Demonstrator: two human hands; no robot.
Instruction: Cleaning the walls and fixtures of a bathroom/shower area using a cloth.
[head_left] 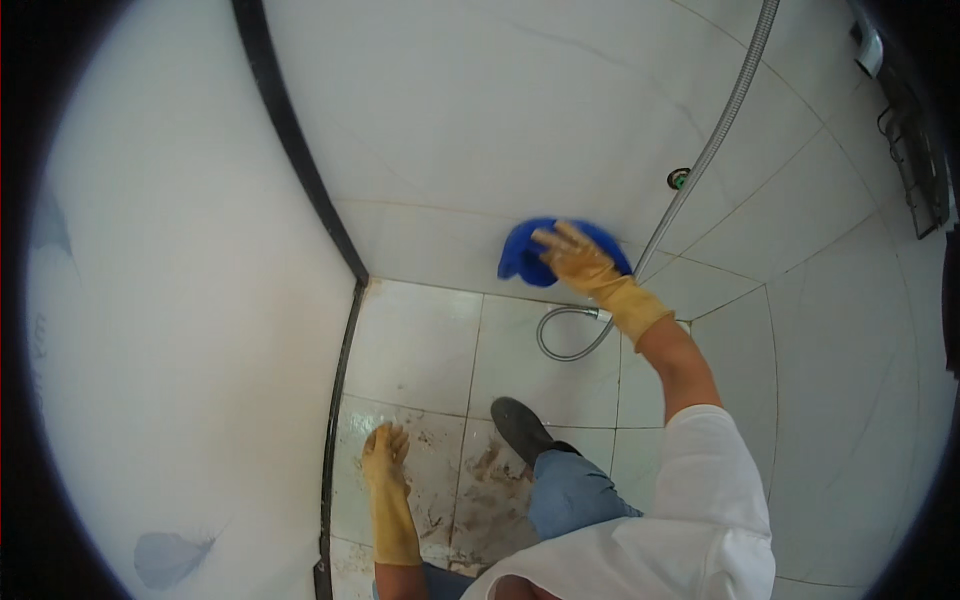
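My right hand [580, 258], in a yellow rubber glove, presses a blue cloth [528, 255] flat against the lower part of the white tiled wall [420, 225]. The fingers are spread over the cloth, and part of it bunches out around them. Lower on the left, my left hand [386, 450] wears a matching glove. Its fingers are curled in, with nothing showing in them, and it hangs above the floor apart from the wall.
A metal shower hose [700, 165] hangs past my right wrist and loops on the floor tiles [545, 385]. Brown dirt [490, 490] smears the floor near my dark boot [520, 428]. A black frame [300, 150] edges the white panel at left. A dark rack [908, 170] is at upper right.
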